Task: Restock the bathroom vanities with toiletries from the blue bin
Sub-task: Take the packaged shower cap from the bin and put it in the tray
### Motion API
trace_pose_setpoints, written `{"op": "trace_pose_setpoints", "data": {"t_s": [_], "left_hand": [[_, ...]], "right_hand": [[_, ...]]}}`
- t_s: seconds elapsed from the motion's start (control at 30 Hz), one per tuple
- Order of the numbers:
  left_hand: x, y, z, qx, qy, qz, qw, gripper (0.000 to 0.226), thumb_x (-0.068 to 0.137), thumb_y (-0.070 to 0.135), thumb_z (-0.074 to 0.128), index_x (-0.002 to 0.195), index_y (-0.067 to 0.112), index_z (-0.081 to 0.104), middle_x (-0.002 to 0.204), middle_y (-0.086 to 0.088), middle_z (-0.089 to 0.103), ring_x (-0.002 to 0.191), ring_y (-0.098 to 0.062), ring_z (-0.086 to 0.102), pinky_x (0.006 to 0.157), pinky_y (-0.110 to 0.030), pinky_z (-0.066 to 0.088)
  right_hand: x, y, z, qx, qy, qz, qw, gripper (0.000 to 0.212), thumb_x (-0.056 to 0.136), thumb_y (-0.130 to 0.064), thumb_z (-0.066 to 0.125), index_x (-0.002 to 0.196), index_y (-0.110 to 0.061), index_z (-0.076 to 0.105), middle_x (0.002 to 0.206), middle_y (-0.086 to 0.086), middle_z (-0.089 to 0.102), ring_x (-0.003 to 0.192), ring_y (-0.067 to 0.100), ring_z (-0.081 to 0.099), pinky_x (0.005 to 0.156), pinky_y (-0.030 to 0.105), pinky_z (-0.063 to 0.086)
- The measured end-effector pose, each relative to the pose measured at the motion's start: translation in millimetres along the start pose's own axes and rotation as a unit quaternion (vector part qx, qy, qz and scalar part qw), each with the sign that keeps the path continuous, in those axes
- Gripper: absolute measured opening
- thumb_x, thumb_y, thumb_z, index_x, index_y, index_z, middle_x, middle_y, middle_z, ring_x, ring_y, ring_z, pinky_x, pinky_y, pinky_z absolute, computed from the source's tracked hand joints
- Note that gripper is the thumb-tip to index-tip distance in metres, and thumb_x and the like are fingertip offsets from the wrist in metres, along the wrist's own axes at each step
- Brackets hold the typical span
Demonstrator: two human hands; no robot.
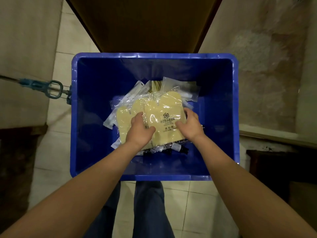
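Both hands are reaching down into the blue bin [73, 117], which is standing on pale floor tiles [178, 203] in front of a brown panel [145, 23].

The left hand [140, 129] and right hand [190, 126] are gripping the yellow pack [164, 109] from opposite sides. Each thumb is lying on top and the fingers are curling over the edges. The left fingertips appear to be tucking in where this pack overlaps a second yellow pack [124, 117] lying to its left.

The held pack is sitting on top of the heap at the bin's middle. It is a flat, pale yellow item with rounded far ends, sealed in clear crinkled film bearing a dark printed logo.

Judgement: the pack is likely light and soft, bending if lifted by one end. The film is glossy and probably slippery, so holding both long edges, as now, is looking sound. Nothing here suggests it is fragile.

White sachets [180, 88] are fanning out beyond and to the left. Small dark-capped items [171, 149] are lying at the near edge, too small to identify. The bin walls are smooth, rigid plastic. A blue-grey clamp tool [51, 89] is resting against the bin's left rim.
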State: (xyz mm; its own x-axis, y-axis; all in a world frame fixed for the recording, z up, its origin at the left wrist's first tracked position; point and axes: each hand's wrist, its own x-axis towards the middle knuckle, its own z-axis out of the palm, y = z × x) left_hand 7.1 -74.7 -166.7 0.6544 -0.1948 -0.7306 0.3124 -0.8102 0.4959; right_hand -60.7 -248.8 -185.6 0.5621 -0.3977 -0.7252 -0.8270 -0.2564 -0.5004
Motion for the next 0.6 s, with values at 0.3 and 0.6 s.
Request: {"op": "trace_pose_setpoints", "data": {"t_s": [0.3,0.6], "left_hand": [[14,6,3,-0.105,0.021,-0.065,0.992,0.073,0.089,0.014,0.063,0.150,0.015,0.022,0.100,0.000,0.057,0.095,-0.025,0.061,0.095,-0.045,0.050],[1,-1,-22,-0.087,0.060,-0.073,0.992,0.066,0.090,0.013,0.060,0.147,0.019,0.027,0.106,-0.005,0.062,0.091,-0.025,0.063,0.084,-0.039,0.053]], "right_hand": [[3,-4,-1,0.062,0.022,-0.003,0.998,0.072,0.088,-0.009,0.058,0.151,-0.022,0.027,0.142,0.008,0.044,0.125,0.026,0.049,0.100,0.049,0.047],[-19,-29,14,0.060,0.008,-0.034,0.998,0.065,0.091,-0.012,0.056,0.149,-0.020,0.028,0.142,0.010,0.040,0.120,0.025,0.052,0.095,0.039,0.049]]}}
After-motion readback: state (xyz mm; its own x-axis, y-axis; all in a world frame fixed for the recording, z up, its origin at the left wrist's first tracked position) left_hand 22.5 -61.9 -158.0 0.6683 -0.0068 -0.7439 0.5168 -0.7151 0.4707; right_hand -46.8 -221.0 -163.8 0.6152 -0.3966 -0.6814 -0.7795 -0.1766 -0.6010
